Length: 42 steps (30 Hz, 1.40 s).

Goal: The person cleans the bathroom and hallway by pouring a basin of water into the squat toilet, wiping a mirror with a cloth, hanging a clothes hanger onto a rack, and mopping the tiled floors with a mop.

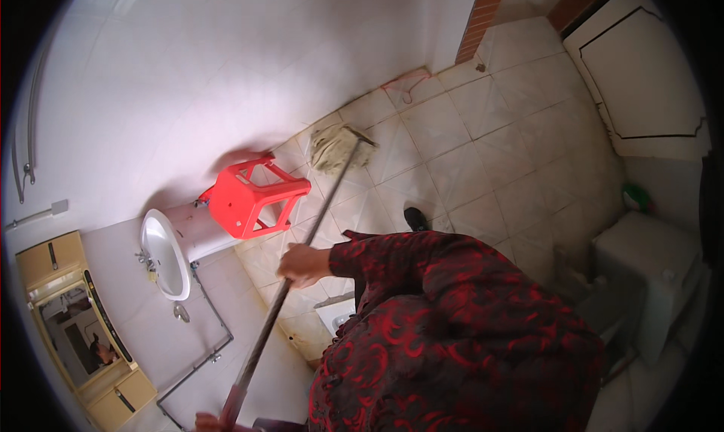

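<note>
My right hand (303,266) grips the middle of a long mop handle (276,311), fingers wrapped round it. Low at the left edge of my body, my left hand (207,423) closes on the handle's upper end, partly cut off by the frame. At the far end, the beige mop head (335,149) lies bunched on the tiled floor (483,153), close to the wall. Beside it a red plastic stool (235,202) stands in front of the washbasin's pedestal. My dark red patterned clothing covers the lower middle of the view, and one dark shoe (415,219) shows.
A white washbasin (167,255) is on the left, with a mirror cabinet (79,330) and grey pipe (211,356) near it. A red hanger-like thing (408,93) lies by the wall. A pale door (645,78) and a boxy grey appliance (648,255) are on the right.
</note>
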Motion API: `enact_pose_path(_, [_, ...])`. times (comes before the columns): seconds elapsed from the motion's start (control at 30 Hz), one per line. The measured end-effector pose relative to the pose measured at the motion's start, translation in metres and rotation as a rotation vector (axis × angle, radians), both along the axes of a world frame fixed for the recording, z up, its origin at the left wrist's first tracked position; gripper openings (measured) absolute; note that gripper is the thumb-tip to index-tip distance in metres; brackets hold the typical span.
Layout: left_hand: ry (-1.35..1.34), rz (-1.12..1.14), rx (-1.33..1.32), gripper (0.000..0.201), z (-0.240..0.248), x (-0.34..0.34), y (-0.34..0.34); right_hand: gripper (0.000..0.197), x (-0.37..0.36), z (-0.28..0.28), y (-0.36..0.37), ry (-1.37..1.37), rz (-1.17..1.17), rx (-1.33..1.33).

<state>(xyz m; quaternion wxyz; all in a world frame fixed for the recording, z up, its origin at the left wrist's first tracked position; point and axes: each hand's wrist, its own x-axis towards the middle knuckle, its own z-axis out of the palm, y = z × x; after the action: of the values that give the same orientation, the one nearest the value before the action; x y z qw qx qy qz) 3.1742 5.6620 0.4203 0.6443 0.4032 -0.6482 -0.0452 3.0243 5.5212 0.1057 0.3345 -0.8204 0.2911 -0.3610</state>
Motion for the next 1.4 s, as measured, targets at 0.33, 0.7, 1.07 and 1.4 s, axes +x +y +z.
enact_pose_path(0.33, [0.359,-0.178,0.566,0.018,-0.120,-0.058,-0.084,0.029,-0.159,-0.089,0.063,0.332,-0.300,0.378])
enact_pose_path(0.7, [0.524,-0.461,0.757,0.019,-0.175,-0.095,-0.204,0.032,-0.238,-0.066,0.052,0.313,-0.505,0.604])
enact_pose_path(1.07, [0.613,-0.260,0.792,0.014,-0.207,-0.126,-0.307,0.034,-0.285,-0.092,-0.078,0.421,-0.352,0.717])
enact_pose_path(1.4, [0.698,0.363,1.044,0.015,-0.308,-0.139,-0.304,0.037,-0.384,-0.225,-0.138,0.458,-0.322,1.059])
